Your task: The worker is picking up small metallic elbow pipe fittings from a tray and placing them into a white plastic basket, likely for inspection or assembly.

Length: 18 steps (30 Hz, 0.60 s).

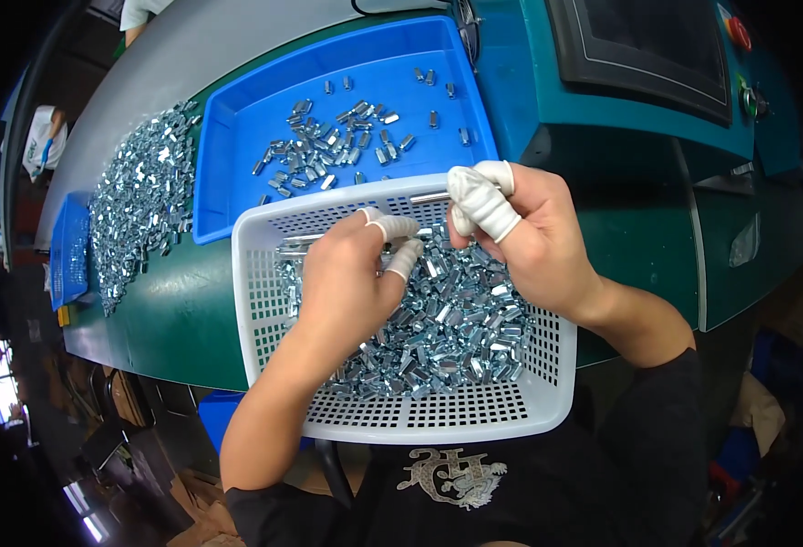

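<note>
White finger cots cover several fingertips of both my hands. My right hand [533,223] pinches a slim metal rod [429,197], whose bright end sticks out to the left above the basket's far side. My left hand [351,273] is over the left half of the white basket [438,424], thumb and fingers drawn together; what lies between them is too small to make out. Beside its knuckles some shiny rod-like metal [297,243] shows, partly hidden by the hand. Under both hands the basket holds a heap of small silvery hexagonal coupling nuts [447,319].
Behind the basket is a blue tray [228,173] with scattered nuts. A large nut pile [146,182] covers the table's left, beside a small blue bin [71,251]. A teal machine [511,100] with a dark screen [643,46] and red button [739,34] stands right. Other people are at far left.
</note>
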Tool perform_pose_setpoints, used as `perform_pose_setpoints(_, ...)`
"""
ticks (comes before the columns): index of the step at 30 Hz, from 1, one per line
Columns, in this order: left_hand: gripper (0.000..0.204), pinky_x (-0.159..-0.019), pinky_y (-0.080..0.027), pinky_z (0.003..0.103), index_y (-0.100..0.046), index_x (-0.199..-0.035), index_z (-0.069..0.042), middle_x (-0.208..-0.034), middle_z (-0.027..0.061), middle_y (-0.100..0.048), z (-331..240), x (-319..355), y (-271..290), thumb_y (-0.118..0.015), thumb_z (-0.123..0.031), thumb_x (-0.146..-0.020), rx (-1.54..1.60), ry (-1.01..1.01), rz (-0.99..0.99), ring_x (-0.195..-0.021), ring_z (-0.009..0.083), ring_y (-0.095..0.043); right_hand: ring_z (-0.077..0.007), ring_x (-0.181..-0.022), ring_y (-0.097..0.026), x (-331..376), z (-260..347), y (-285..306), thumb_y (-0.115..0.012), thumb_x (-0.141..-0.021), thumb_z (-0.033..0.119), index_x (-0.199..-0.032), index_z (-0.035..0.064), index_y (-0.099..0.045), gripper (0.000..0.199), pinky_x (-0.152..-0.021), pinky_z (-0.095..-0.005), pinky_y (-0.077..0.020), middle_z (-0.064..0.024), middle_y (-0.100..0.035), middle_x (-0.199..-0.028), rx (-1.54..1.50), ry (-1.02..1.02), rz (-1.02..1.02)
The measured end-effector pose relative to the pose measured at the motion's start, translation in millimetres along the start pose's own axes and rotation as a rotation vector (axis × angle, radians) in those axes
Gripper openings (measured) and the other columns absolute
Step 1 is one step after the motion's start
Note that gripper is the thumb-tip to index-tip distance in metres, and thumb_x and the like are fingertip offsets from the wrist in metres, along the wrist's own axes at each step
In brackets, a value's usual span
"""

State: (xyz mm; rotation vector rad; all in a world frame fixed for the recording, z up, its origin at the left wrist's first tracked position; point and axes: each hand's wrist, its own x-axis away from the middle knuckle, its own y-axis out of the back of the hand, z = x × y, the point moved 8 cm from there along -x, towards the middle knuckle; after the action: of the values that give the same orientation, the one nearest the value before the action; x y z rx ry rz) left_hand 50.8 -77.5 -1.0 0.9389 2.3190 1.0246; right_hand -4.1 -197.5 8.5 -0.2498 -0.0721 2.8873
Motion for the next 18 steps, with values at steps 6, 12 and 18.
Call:
perform_pose_setpoints(6,0.015,-0.061,-0.047,0.041,-0.066,-0.085,-0.003,-0.072,0.0119,-0.058,-1.6,-1.3,-29.6,-0.064,-0.013,-0.074,-0.233,-0.057,0.123,-0.069,0.0304,-0.058,-0.0015,-0.047,-0.036,1.1,1.4,0.2,-0.048,-0.092,0.017,-0.068,0.0021,-0.056,0.029,-0.044,-0.0182,-0.0289,-0.0005,-0.055,-0.06,-0.084,0.01,-0.03)
perform_pose_setpoints(12,0.013,-0.065,-0.047,0.04,-0.067,-0.081,-0.003,-0.074,0.011,-0.059,-2.9,7.6,-31.9,-0.065,-0.011,-0.072,-0.311,-0.104,0.219,-0.077,0.0284,-0.057,-0.0018,-0.048,-0.037,0.4,-1.2,-2.2,-0.048,-0.092,0.017,-0.068,0.0017,-0.057,0.029,-0.044,-0.0184,-0.0292,-0.0007,-0.055,-0.059,-0.098,-0.031,-0.016)
perform_pose_setpoints(18,0.013,-0.063,-0.047,0.034,-0.064,-0.076,-0.003,-0.073,0.0086,-0.059,-8.6,7.5,-27.6,-0.069,-0.011,-0.067,-0.197,-0.087,0.237,-0.072,0.0236,-0.058,-0.0019,-0.048,-0.037,0.8,1.2,-3.1,-0.048,-0.092,0.017,-0.068,0.0013,-0.057,0.03,-0.044,-0.0184,-0.0297,-0.0003,-0.055,-0.059,-0.082,-0.008,-0.007)
